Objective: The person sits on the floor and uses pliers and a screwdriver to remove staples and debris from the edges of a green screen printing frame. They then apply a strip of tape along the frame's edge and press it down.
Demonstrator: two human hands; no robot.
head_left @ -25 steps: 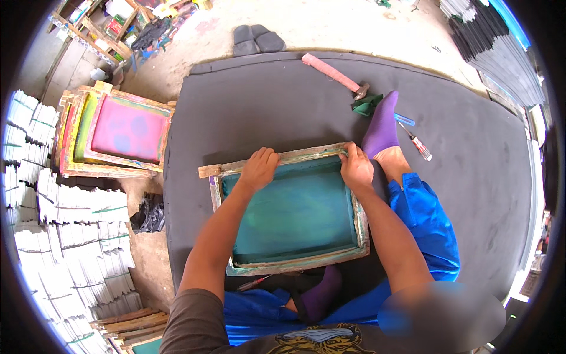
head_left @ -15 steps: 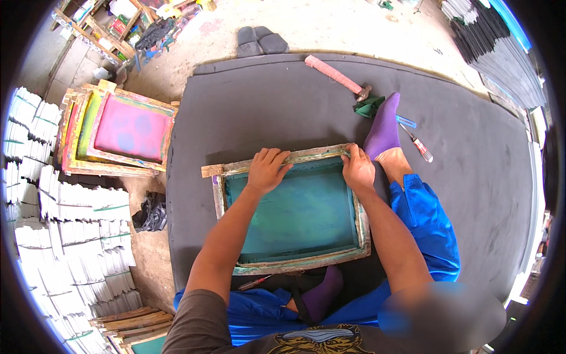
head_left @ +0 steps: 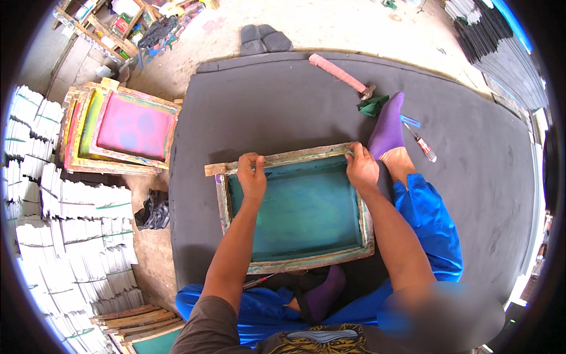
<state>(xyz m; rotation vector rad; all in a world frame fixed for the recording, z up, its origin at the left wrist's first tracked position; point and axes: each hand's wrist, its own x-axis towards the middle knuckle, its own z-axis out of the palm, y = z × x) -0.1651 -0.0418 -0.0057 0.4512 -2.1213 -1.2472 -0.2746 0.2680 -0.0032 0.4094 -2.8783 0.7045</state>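
Note:
A wooden screen-printing frame point(head_left: 295, 261) with teal-green mesh lies flat on a dark grey mat point(head_left: 283, 100) in front of me. My left hand point(head_left: 252, 175) grips the frame's far rail near its left corner, fingers curled over the wood. My right hand point(head_left: 361, 167) grips the same rail at the far right corner. My legs in blue trousers and purple socks point(head_left: 386, 127) lie around the frame.
A pink-handled hammer point(head_left: 341, 75), a green cloth point(head_left: 372, 105) and a screwdriver point(head_left: 421, 143) lie on the mat beyond my right foot. A stack of coloured frames point(head_left: 121, 127) sits at left, white paper stacks point(head_left: 65, 230) further left, grey sandals point(head_left: 263, 38) at the mat's far edge.
My left hand slid along the far rail and now grips it closer to the left corner. The right hand stays at the right corner.

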